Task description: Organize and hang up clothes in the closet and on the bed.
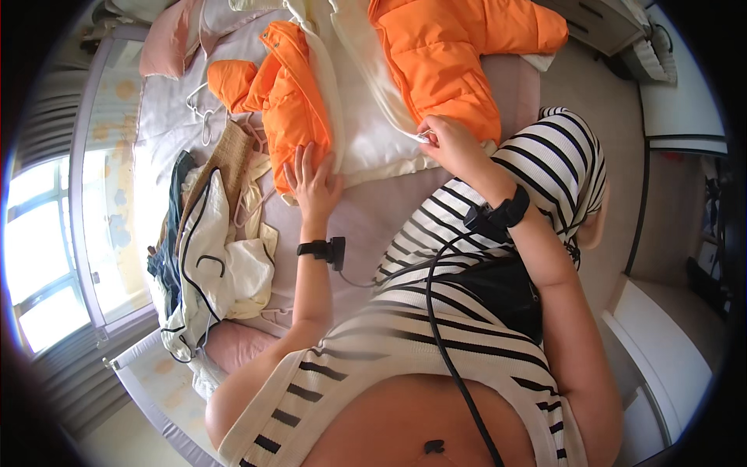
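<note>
An orange puffer jacket point(449, 64) lies spread on the bed with its front unzipped and its pale lining point(365, 111) facing up. My left hand point(315, 181) rests flat with fingers apart on the lower corner of the left-hand orange front panel point(284, 122). At the lower corner of the other front panel, my right hand point(452, 143) pinches the end of the jacket's white zipper point(421, 138) between thumb and fingers. The bottom hem of the lining runs between my two hands. An orange sleeve point(232, 84) is bent out to the left.
White and dark garments on hangers point(219, 233) lie heaped at the left, near a white hanger point(204, 114). A pink pillow point(169, 41) is at the far left corner. A mesh bed rail point(111, 192) borders the window side. Black cables point(435, 292) run from my wrist bands.
</note>
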`<control>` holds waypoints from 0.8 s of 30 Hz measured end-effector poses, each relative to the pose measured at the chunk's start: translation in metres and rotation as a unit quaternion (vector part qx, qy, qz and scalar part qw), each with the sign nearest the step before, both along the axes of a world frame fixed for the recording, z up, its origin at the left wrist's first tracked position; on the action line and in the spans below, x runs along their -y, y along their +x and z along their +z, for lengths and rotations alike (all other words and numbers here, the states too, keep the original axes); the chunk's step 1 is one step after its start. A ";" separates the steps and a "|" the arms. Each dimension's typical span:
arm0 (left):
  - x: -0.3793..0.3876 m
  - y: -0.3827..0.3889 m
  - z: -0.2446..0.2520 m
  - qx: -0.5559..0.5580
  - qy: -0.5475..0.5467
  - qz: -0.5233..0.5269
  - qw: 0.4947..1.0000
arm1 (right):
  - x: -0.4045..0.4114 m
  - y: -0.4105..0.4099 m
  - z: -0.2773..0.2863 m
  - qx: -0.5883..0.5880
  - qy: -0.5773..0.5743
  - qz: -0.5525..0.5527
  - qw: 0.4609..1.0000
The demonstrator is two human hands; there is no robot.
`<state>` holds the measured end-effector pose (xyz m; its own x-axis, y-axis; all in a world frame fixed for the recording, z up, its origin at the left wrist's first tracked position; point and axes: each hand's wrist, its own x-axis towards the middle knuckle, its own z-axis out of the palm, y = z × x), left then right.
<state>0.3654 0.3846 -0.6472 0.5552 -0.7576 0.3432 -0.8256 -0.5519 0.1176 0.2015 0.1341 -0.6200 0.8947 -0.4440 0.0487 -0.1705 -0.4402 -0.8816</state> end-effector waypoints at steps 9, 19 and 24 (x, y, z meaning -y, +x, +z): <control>-0.004 0.003 -0.014 0.026 -0.015 0.020 0.999 | 0.004 -0.001 0.013 0.124 -0.077 0.084 0.986; 0.021 -0.009 0.098 0.201 -0.054 0.036 0.978 | 0.000 -0.009 0.038 0.275 -0.177 0.015 0.945; 0.070 -0.007 0.120 0.058 -0.074 -0.223 0.970 | -0.010 0.007 0.054 0.301 -0.269 0.016 0.915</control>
